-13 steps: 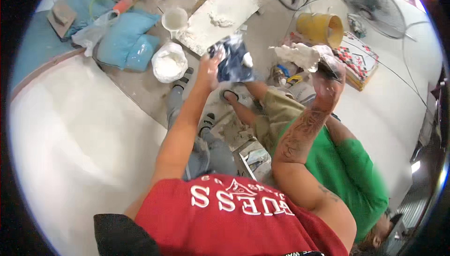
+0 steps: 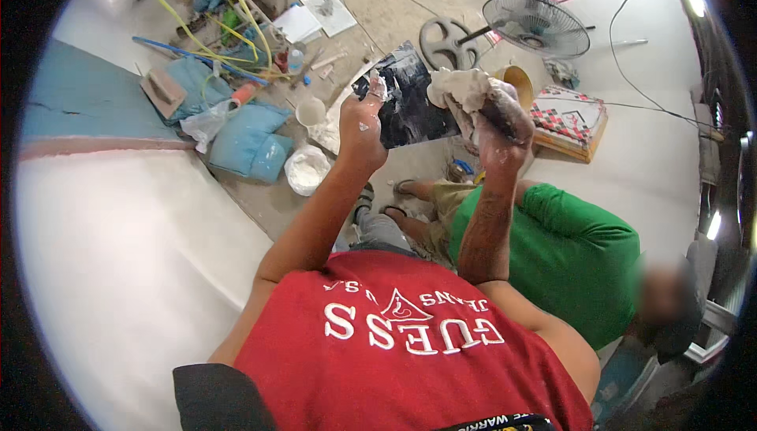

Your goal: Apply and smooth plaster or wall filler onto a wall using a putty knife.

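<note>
My left hand (image 2: 363,130), smeared with white paste, grips the near-left edge of a dark flat board (image 2: 412,104), thumb on top. White streaks cover the board's face. In my right hand (image 2: 505,138) is a trowel (image 2: 505,111), its blade mostly hidden under a thick heap of white plaster (image 2: 465,89). The loaded trowel is at the board's right edge; whether they touch I cannot tell. Behind the board lies a pale sheet (image 2: 330,133) with white powder on it. A white bag of powder (image 2: 307,170) stands below my left wrist.
At right, a person in a green shirt (image 2: 544,257) is close to my right arm. Further off are a standing fan (image 2: 536,24), a yellow bucket (image 2: 514,81), and stacked checkered boxes (image 2: 569,122). Blue sacks (image 2: 246,143), a white dipper (image 2: 311,111) and yellow hoses (image 2: 240,13) lie at left.
My right hand has brought the plaster-loaded trowel left to the board. My left hand has raised the board and turned its face into clearer view. The view has tilted up, showing more floor ahead.
</note>
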The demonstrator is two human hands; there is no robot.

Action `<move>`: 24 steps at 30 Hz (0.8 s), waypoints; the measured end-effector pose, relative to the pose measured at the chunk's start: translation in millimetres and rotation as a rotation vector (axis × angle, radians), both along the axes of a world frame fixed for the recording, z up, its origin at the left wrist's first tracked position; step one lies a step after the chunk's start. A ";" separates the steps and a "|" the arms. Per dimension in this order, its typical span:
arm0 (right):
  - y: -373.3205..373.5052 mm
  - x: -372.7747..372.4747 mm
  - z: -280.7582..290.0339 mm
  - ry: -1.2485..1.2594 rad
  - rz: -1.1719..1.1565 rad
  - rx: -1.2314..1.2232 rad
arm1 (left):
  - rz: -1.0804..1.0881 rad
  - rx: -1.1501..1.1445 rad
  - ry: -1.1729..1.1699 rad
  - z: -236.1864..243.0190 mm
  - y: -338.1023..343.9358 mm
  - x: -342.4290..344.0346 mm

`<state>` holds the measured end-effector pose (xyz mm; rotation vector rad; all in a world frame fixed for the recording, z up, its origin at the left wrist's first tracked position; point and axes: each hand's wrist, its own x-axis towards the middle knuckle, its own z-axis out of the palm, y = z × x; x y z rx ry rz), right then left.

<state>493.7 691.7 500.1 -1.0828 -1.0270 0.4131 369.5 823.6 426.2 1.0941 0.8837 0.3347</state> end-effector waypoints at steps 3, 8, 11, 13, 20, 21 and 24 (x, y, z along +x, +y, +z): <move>1.4 -21.4 11.4 -0.161 -0.106 -0.121 | -0.050 0.571 0.037 14.2 1.3 -15.1; -16.2 -34.1 5.5 -0.165 -0.012 -0.186 | 0.171 0.141 -0.594 33.9 -19.3 -22.3; -26.4 -49.2 1.9 -0.349 -0.089 -0.239 | 0.027 -0.349 -0.434 38.6 -15.1 -28.8; -29.3 -52.7 0.3 -0.557 -0.185 -0.279 | 0.074 -0.507 -0.440 55.9 -17.0 -27.1; -39.9 -42.4 -17.5 -0.564 -0.290 -0.388 | 0.018 -0.551 -0.457 60.9 -18.8 -10.2; -39.1 -36.7 -24.1 -0.551 -0.291 -0.401 | 0.006 -0.548 -0.445 58.1 -15.8 -8.5; -37.6 -8.3 -53.6 -0.540 -0.297 -0.472 | 0.022 -0.575 -0.406 58.6 -14.7 4.6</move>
